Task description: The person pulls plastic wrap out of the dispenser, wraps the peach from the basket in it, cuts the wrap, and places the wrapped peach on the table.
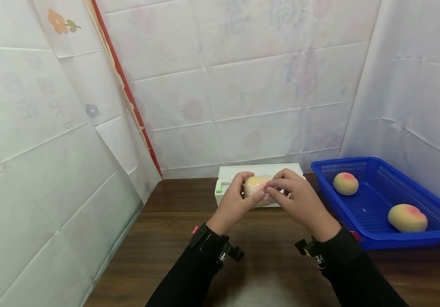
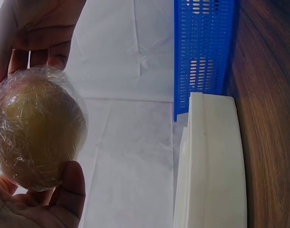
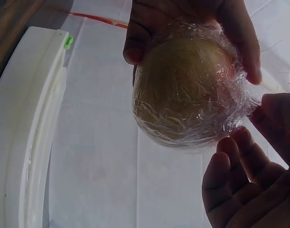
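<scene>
A yellow peach with a pink blush (image 1: 256,182), wrapped in crinkled cling film (image 3: 171,130), is held up between both hands. The left hand (image 1: 233,200) grips it from the side, thumb and fingers around it, as the left wrist view also shows. At the peach's right side, the right hand (image 1: 300,200) pinches a gathered edge of the film between thumb and forefinger, its other fingers loosely bent close to the wrap. Just behind the hands stands a white cling film dispenser (image 1: 260,171) with a green slider (image 1: 219,191), partly hidden by them.
On the right, a blue perforated basket (image 1: 343,209) holds two unwrapped peaches, one near the back (image 1: 345,183) and a larger one at the front (image 1: 408,218). The brown wooden table (image 1: 158,251) meets white sheeted walls (image 1: 243,94) behind and at both sides.
</scene>
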A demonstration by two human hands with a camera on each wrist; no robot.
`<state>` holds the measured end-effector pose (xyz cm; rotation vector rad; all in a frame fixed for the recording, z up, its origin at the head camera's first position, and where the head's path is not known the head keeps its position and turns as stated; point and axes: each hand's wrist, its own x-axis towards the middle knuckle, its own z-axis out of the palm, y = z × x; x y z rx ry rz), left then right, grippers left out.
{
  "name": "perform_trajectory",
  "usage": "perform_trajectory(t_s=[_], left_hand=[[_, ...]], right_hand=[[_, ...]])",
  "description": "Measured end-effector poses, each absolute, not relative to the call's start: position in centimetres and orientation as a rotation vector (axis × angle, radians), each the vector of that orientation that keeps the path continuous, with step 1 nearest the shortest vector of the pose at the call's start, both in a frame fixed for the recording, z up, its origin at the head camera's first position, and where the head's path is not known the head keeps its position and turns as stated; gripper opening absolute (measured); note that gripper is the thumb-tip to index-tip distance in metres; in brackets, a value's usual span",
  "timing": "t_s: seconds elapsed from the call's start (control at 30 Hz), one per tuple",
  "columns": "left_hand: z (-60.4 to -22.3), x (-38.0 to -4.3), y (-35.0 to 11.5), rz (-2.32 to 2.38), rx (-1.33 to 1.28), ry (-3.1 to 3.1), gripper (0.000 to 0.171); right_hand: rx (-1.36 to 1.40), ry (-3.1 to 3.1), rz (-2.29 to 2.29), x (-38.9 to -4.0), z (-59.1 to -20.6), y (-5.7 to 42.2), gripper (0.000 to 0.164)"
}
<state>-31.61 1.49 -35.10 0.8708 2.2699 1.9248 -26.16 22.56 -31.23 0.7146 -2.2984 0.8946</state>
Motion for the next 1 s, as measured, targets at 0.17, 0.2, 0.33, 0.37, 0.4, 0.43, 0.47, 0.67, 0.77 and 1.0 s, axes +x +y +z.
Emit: perform_trajectory(t_s=[0.17, 0.2, 0.33, 0.37, 0.4, 0.43, 0.47, 0.67, 0.77, 1.0], left_hand=[[-35.2, -31.7, 1.5, 1.926, 0.876, 2.263, 0.068], [-35.2, -31.7, 1.4, 1.925, 0.873, 2.262, 0.068], [-35.4, -31.4, 0.9, 1.913, 0.841, 2.294, 0.068], [-35.5, -31.3, 0.6, 1.914, 0.824, 2.308, 0.068], [-35.5, -31.2, 0.3, 1.915, 0.802, 2.326, 0.067], [-35.6, -31.1, 0.0, 1.924, 0.779, 2.343, 0.066], [-35.6, -31.0, -0.4, 1.935, 0.756, 2.359, 0.065], [-35.1, -31.2, -0.9, 2.017, 0.713, 2.377, 0.065], [-34.6, -31.3, -0.2, 2.013, 0.766, 2.345, 0.068], [-34.4, -31.1, 1.2, 2.054, 0.894, 2.246, 0.064]], right_hand=[[0.725, -2.315, 0.894, -26.1, -31.2, 22.6, 0.012], [0.727, -2.317, 0.897, -26.0, -31.2, 22.6, 0.012], [0.754, -2.303, 0.916, -26.0, -31.5, 22.2, 0.015], [0.767, -2.298, 0.922, -26.1, -31.6, 21.9, 0.017], [0.780, -2.294, 0.926, -26.2, -31.7, 21.7, 0.020], [0.789, -2.290, 0.927, -26.3, -31.8, 21.4, 0.022], [0.789, -2.288, 0.934, -26.5, -31.9, 21.1, 0.025], [0.616, -2.336, 1.082, -26.9, -31.9, 20.8, 0.042], [0.528, -2.414, 1.202, -27.0, -32.0, 21.4, 0.054], [0.547, -2.484, 1.578, -27.6, -32.5, 21.6, 0.066]])
